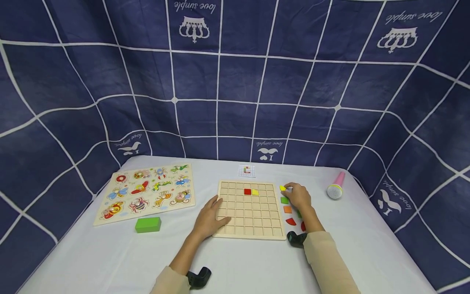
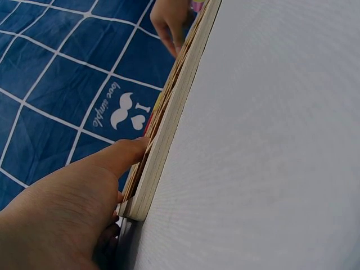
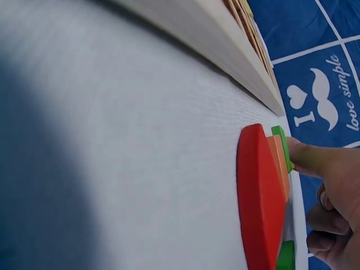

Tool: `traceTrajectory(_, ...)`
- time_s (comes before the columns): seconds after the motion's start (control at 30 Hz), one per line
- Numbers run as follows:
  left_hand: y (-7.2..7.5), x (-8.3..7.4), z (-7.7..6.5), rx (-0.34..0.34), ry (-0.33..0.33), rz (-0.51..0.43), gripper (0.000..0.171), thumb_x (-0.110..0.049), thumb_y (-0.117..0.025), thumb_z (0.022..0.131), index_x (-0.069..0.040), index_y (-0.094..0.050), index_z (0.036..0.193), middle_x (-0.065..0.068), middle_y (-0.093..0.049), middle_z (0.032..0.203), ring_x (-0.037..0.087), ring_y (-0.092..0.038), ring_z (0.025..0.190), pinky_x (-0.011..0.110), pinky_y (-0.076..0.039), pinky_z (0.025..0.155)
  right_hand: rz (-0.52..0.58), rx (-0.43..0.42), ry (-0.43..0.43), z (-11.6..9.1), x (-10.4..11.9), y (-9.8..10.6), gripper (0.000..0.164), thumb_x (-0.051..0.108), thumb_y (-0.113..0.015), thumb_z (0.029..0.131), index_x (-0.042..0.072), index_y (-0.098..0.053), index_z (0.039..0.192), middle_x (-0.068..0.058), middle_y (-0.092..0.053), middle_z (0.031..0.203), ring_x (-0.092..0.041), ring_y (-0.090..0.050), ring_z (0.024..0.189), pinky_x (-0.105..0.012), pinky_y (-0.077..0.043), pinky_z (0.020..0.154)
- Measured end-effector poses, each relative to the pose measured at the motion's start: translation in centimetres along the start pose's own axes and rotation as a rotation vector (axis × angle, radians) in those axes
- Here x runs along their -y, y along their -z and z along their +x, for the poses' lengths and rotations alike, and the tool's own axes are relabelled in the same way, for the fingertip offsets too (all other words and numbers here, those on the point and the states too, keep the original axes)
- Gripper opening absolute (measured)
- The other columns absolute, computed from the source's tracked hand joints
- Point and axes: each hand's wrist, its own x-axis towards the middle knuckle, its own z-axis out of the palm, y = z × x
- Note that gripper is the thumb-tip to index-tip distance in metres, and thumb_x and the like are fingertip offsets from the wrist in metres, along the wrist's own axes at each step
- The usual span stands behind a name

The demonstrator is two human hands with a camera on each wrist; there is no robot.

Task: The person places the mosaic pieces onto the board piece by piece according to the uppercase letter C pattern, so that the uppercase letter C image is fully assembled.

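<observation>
A wooden grid board (image 1: 246, 220) lies flat on the table, with a red square (image 1: 247, 192) and a yellow square (image 1: 255, 192) side by side in its upper cells. My left hand (image 1: 209, 218) rests along the board's left edge, fingers stretched and thumb reaching over the grid. To the right of the board, my right hand (image 1: 299, 196) pinches a small yellow piece (image 1: 282, 188) with thumb and fingertips. Below it lie a green square (image 1: 284, 200), an orange square (image 1: 287, 209) and a red quarter-round piece (image 1: 291, 221); more pieces are partly hidden by the forearm.
A small card with a coloured grid pattern (image 1: 247, 170) lies behind the board. Left stand an insect picture puzzle (image 1: 147, 190) and a green block (image 1: 148, 225). A pink toy microphone (image 1: 335, 187) lies far right. A blue checked cloth (image 1: 238, 81) hangs behind the white table.
</observation>
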Motion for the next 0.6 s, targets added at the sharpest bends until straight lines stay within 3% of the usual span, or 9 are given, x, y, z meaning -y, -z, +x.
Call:
traceTrajectory(0.17, 0.02, 0.02, 0.09, 0.003, 0.008, -0.004, 0.078, -0.038, -0.072, 0.078, 0.002, -0.041, 0.136, 0.019, -0.029, 0.145, 0.038, -0.028, 0.131, 0.052, -0.026, 0.103, -0.007, 0.006, 0.002, -0.10, 0.32, 0.40, 0.038, 0.028, -0.073, 0.079, 0.006, -0.067, 0.110, -0.016, -0.066, 0.099, -0.021, -0.053, 0.069, -0.035, -0.046, 0.060)
traceTrajectory(0.4, -0.08, 0.15, 0.09, 0.000, 0.003, 0.005, 0.078, -0.038, -0.072, 0.077, 0.002, -0.041, 0.136, 0.019, -0.030, 0.145, 0.038, -0.029, 0.131, 0.052, -0.028, 0.103, 0.004, 0.043, 0.057, 0.41, 0.47, 0.35, 0.041, 0.023, -0.070, 0.082, 0.012, -0.062, 0.121, -0.014, -0.066, 0.092, -0.021, -0.051, 0.070, -0.033, -0.042, 0.059)
traceTrajectory(0.6, -0.02, 0.09, 0.04, -0.001, -0.002, 0.003, 0.077, -0.038, -0.072, 0.077, 0.002, -0.041, 0.136, 0.020, -0.030, 0.145, 0.039, -0.029, 0.131, 0.052, -0.027, 0.103, 0.004, 0.080, 0.061, 0.66, 0.20, 0.27, 0.037, 0.027, -0.068, 0.084, 0.015, -0.064, 0.119, -0.014, -0.064, 0.099, -0.023, -0.054, 0.077, -0.036, -0.044, 0.063)
